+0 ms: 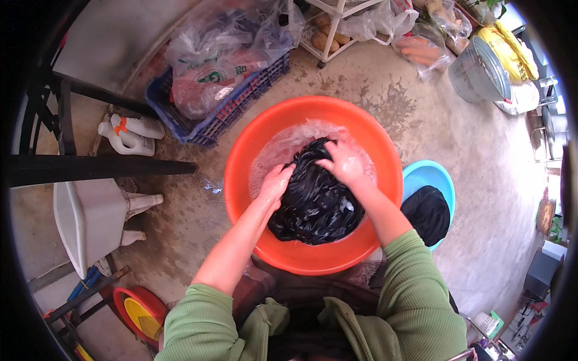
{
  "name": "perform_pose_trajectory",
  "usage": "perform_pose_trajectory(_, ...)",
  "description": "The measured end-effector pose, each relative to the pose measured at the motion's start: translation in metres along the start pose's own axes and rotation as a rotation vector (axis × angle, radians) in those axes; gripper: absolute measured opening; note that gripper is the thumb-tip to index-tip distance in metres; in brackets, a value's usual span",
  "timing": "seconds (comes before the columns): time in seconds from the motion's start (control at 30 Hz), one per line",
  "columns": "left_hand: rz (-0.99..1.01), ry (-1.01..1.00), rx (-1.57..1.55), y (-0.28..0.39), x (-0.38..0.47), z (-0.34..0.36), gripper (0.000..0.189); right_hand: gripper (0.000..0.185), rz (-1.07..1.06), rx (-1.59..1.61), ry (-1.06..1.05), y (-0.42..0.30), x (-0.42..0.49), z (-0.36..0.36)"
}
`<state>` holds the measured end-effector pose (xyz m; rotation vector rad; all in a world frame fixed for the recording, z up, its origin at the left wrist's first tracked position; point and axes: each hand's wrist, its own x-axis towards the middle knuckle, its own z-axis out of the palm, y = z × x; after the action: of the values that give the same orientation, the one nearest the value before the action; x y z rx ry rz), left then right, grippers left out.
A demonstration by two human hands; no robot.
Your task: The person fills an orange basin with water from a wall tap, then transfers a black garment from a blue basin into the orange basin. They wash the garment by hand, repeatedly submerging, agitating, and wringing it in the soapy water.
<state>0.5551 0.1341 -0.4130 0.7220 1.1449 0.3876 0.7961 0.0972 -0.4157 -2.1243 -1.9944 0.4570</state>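
Wet black cloth (316,203) lies bunched in a large orange plastic basin (311,261), in foamy water (289,140). At the cloth's upper left edge, my left hand (274,184) grips a fold between thumb and fingers. My right hand (347,163) holds the cloth's upper right part, its thumb and forefinger spread over the folds and its other fingers partly hidden. A patch of white suds shows on the cloth's right side. Both hands are wet, and the green sleeves (420,289) are pushed up to the elbows.
A light-blue basin (440,173) with dark cloth (426,214) stands close on the right. Beyond the orange basin are a blue crate (207,133) with plastic bags and a white rack (332,34). White bottles (131,135), a dark metal bar (104,169) and a plastic stool (97,216) are left.
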Motion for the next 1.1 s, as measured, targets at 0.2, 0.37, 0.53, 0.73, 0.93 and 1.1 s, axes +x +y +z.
perform_pose_trajectory(0.2,0.617,0.513,1.122,-0.006,-0.009,0.0,0.084,0.084,0.312,-0.172,0.062,-0.058,-0.016,0.01)
perform_pose_trajectory(0.37,0.333,0.177,1.685,-0.029,-0.002,-0.003,0.088,0.07,-0.255,-0.337,-0.482,-0.039,-0.001,0.017)
perform_pose_trajectory(0.53,0.047,0.069,1.627,-0.042,-0.002,-0.015,0.069,0.069,0.06,-0.208,-0.194,-0.048,0.007,0.034)
perform_pose_trajectory(0.73,0.268,0.017,1.539,-0.015,0.005,-0.023,0.054,0.066,-0.484,-0.438,-0.428,-0.023,-0.003,0.015)
perform_pose_trajectory(0.93,0.127,0.337,0.749,-0.021,0.007,-0.001,0.098,0.079,0.245,0.063,0.054,-0.029,-0.01,0.075)
perform_pose_trajectory(1.1,-0.238,-0.12,-0.387,0.008,0.047,-0.018,0.065,0.06,0.146,0.958,0.089,-0.098,-0.028,0.063)
